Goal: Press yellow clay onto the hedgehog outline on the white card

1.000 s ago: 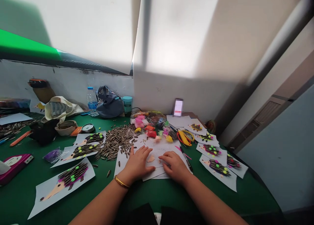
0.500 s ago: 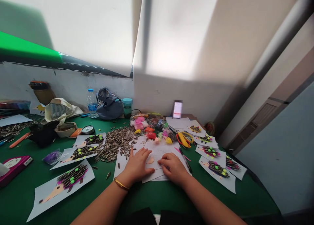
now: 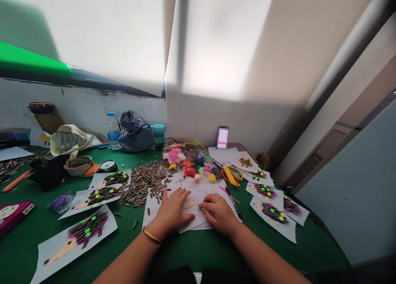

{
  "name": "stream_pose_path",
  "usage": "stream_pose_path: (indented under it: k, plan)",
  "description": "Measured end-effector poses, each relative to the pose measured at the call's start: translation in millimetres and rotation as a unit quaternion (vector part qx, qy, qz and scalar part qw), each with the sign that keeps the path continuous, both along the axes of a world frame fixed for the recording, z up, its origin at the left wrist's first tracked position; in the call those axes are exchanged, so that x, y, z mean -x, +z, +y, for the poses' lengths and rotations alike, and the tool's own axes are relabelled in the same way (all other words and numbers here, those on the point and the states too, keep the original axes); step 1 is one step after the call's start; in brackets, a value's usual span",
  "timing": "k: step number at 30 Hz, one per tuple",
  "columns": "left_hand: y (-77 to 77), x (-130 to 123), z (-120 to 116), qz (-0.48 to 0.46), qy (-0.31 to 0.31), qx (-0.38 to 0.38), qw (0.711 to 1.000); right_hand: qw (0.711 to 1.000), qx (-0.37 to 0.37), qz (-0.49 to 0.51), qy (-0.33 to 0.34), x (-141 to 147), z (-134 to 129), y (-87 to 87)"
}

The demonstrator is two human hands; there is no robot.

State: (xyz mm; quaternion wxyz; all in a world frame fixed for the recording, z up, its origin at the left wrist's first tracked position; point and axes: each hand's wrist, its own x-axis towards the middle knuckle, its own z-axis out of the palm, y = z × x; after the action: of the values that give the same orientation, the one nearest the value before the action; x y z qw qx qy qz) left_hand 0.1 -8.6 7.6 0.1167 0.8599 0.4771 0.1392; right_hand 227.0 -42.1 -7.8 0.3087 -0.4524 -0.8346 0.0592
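Note:
My left hand (image 3: 176,209) lies flat on a white sheet of paper (image 3: 194,188), its fingers spread, holding nothing. On the paper between my hands is a small flat peach-coloured piece (image 3: 189,203), like modelling clay, beside a faint pencil drawing. My right hand (image 3: 216,211) rests to the right of that piece. Its fingers are curled in with the tips close together at the paper; what they hold, if anything, is hidden. A black pen (image 3: 233,202) and a pink clay tool (image 3: 223,189) lie just right of this hand.
Sunflower seeds (image 3: 144,183) are heaped left of the paper. Behind it lie colourful clay packets (image 3: 190,171) and yellow-handled scissors (image 3: 230,176). Finished hedgehog pictures flank both sides, one at left (image 3: 74,242), one at right (image 3: 274,218). A phone (image 3: 222,138) stands against the wall.
The camera view has shifted slightly, so things at the left sit a little farther left. Both hands stay in nearly the same place on the paper.

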Motion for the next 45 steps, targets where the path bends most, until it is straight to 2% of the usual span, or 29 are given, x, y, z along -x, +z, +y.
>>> stream_pose_path:
  k: [13, 19, 26, 39, 45]
  plan:
    - [-3.7, 1, 2, 0.0, -0.001, -0.012, 1.0, 1.0, -0.004, -0.001, 0.02, 0, 0, -0.4]
    - [-5.6, 1, 2, -0.003, -0.005, -0.015, 1.0, 0.999, 0.004, 0.036, -0.016, -5, 4, -4.5]
    - [-10.6, 1, 3, -0.002, -0.009, -0.026, 1.0, 1.0, 0.023, -0.017, 0.002, -2, 0, 1.4]
    - [-6.7, 1, 2, -0.001, -0.004, -0.011, 1.0, 0.999, 0.032, -0.029, -0.001, -1, 0, 2.3]
    - [-4.8, 1, 1, 0.005, -0.003, -0.009, 1.0, 1.0, 0.011, -0.02, 0.002, -1, 0, 0.4]
